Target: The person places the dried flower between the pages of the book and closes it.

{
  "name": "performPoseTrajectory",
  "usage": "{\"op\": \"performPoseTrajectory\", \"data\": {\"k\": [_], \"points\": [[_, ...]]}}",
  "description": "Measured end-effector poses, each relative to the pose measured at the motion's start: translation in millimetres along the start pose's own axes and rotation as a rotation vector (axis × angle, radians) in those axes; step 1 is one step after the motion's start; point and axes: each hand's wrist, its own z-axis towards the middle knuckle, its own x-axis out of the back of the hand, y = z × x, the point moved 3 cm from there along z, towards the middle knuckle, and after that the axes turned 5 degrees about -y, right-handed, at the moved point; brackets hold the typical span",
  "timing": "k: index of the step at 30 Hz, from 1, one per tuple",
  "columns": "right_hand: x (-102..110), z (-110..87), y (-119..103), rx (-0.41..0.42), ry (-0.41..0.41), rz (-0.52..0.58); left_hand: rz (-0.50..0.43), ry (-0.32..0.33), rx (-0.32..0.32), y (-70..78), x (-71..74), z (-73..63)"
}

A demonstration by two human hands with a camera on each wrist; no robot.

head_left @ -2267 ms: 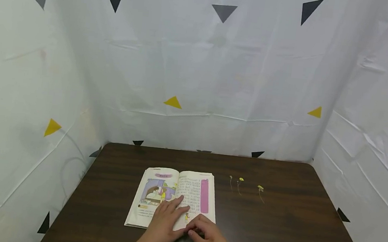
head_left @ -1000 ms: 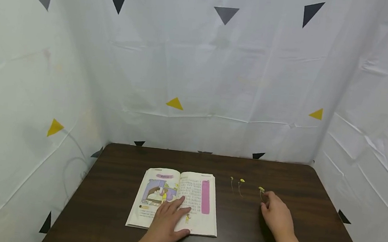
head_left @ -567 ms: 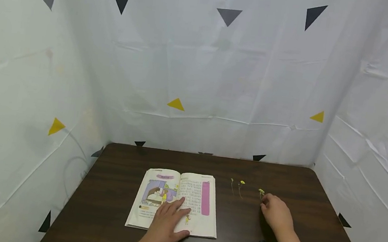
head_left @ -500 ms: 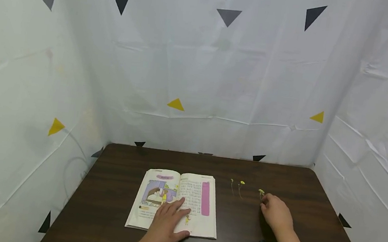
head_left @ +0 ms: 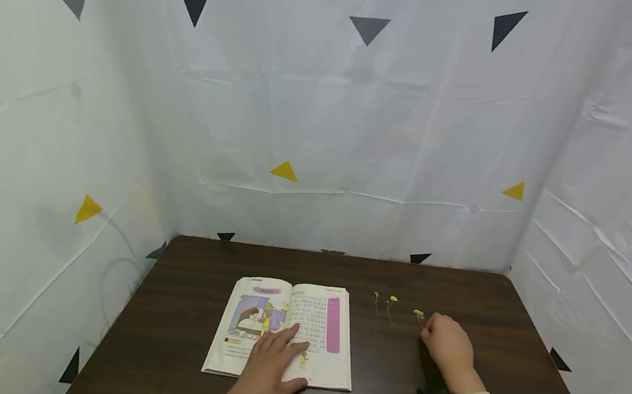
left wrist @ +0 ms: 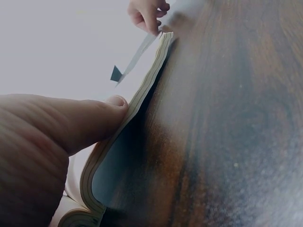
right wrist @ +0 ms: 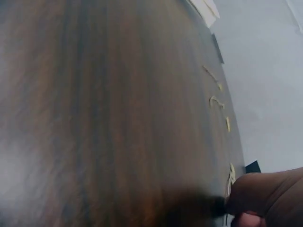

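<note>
An open picture book lies on the dark wooden table, with a coloured illustration on its left page. My left hand rests across its lower middle, fingers spread. In the left wrist view, that thumb lies along the edge of the book's pages. To the right, my right hand pinches the thin stem of a small yellow flower, its head showing past the fingertips. The right wrist view has this flower beside the curled fingers, which hide part of the stem.
Two more small stemmed flowers, one with a yellow head and a paler one, lie between the book and my right hand. A white sheet with triangle prints surrounds the table at the back and sides.
My right hand has gone from the book's lower edge to the rightmost flower and taken its stem. That flower's head has since shifted slightly left. The left hand stays on the book.
</note>
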Motion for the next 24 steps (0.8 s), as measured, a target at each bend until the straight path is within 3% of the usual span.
{"op": "performPoseTrajectory", "data": {"k": [6, 12, 24], "points": [[-12.1, 3.2, 10.7, -0.061, -0.047, 0.058, -0.004, -0.018, 0.006, 1.2, 0.2, -1.9], [-8.2, 5.5, 15.2, -0.087, -0.059, 0.169, -0.006, 0.003, 0.012, 0.7, 3.2, -0.9], [-14.0, 2.3, 19.2, -0.121, -0.043, 0.171, -0.024, -0.049, 0.041, 1.1, 1.6, 1.0]]}}
